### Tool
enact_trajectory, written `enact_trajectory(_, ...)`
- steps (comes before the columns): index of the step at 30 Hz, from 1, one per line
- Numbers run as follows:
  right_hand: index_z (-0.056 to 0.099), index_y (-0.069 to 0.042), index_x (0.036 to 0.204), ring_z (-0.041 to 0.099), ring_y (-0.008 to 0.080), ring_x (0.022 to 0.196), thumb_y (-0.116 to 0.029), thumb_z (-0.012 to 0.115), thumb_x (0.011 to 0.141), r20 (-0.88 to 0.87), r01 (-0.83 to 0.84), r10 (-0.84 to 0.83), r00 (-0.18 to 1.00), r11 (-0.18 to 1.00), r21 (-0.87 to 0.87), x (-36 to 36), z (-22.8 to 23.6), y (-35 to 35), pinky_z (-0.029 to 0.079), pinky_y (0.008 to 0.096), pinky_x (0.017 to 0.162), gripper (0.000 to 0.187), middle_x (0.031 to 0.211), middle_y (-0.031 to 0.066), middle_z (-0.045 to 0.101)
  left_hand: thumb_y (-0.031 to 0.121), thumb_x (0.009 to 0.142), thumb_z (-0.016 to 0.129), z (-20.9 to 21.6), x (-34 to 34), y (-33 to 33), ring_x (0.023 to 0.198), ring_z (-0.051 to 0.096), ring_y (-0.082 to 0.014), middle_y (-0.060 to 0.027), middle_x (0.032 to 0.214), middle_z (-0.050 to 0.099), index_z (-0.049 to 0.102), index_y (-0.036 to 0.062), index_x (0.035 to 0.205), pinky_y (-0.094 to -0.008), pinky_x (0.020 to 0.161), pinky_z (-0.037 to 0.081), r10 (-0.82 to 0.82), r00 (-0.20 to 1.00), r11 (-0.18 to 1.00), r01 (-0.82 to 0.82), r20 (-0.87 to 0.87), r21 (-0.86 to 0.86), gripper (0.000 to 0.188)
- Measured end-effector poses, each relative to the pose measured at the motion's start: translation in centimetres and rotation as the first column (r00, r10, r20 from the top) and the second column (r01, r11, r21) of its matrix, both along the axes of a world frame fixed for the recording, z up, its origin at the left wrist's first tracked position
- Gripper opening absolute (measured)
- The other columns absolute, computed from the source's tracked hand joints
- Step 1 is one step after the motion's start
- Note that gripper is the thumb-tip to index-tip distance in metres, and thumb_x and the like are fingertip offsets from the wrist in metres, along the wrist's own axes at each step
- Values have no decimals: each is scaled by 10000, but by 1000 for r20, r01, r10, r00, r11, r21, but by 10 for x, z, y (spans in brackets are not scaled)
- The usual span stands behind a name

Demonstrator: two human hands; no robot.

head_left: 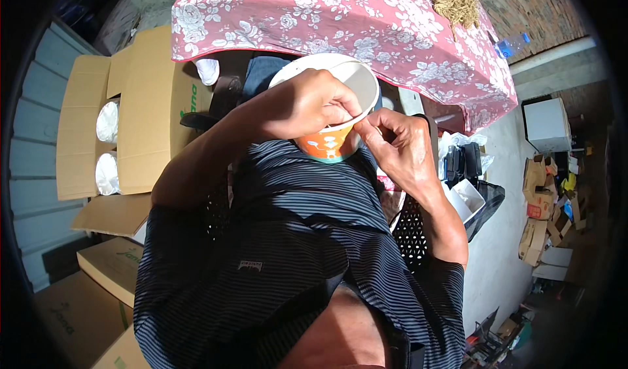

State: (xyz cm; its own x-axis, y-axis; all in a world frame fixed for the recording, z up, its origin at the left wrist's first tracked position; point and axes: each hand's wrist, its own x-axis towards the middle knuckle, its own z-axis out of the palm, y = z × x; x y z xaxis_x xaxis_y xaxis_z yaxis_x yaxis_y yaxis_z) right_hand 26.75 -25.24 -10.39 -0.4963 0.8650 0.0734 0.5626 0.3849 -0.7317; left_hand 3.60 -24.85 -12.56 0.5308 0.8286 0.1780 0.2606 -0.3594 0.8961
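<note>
A large paper bucket (328, 148), white inside with an orange and teal printed outer wall, is on my lap, its mouth tilted up. My left hand (317, 104) reaches over its left rim, the curled fingers inside near the right part of the near wall. Just outside that same stretch of rim, my right hand (407, 145) has thumb and forefinger pinched together close to the wall. The fingertips of both hands almost meet across the rim. Whatever they pinch is hidden or too small to make out.
Ahead stands a table with a pink floral cloth (327, 16), bearing a bundle of tan cord (453, 1). An open cardboard box (147, 107) with white wrapped stacks is at left, more boxes (111, 267) below it. A white bin (466, 200) and cardboard pieces (540, 195) lie right.
</note>
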Motion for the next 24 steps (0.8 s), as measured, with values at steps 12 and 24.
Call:
enact_trajectory(12, 748, 4, 928, 548, 150, 510, -166, 745, 951, -23, -93, 93, 995, 996, 6, 5, -13, 2, 429, 351, 506, 172, 617, 140, 626, 109, 920, 658, -16, 6, 0, 798, 739, -283, -199, 840, 736, 745, -20, 954, -380, 730, 562, 69, 991, 996, -62, -116, 63, 159)
enact_trajectory(24, 690, 4, 1090, 454, 80, 588, -126, 702, 986, -178, -47, 30, 984, 995, -93, 7, -17, 2, 388, 292, 532, 167, 641, 26, 534, 98, 949, 593, -29, 5, -8, 807, 669, -456, -254, 821, 669, 618, -19, 980, -493, 694, 508, 138, 981, 984, -120, -139, 129, 124)
